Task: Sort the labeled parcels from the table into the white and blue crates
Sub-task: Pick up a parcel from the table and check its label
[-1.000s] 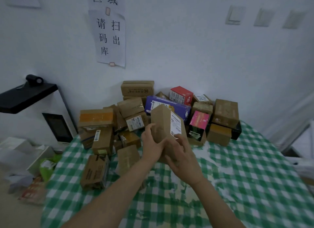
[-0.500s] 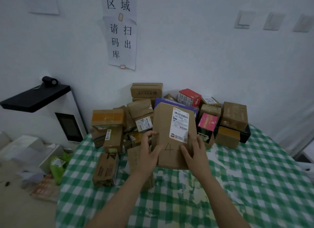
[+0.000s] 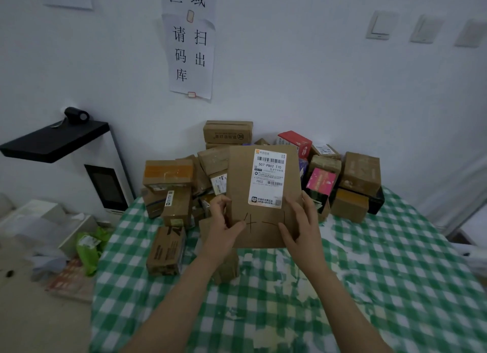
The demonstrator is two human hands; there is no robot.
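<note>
I hold a flat brown cardboard parcel (image 3: 239, 184) upright above the table, its face toward me. It carries a white shipping label (image 3: 268, 179) and the handwritten mark "4-1" low on its face. My left hand (image 3: 224, 226) grips its lower left edge, thumb on the front. My right hand (image 3: 303, 226) holds its lower right edge. Behind it a pile of several labelled parcels (image 3: 168, 173) sits at the back of the table against the wall. No white or blue crate is in view.
The table has a green and white checked cloth (image 3: 369, 287). A white machine with a black top (image 3: 105, 179) stands at the left. White boxes and a green bag (image 3: 89, 247) lie on the floor left of the table. A paper sign (image 3: 189, 42) hangs on the wall.
Both hands turned the parcel from edge-on to face-on and lifted it higher and nearer, so its label and the "4-1" mark now show fully.
</note>
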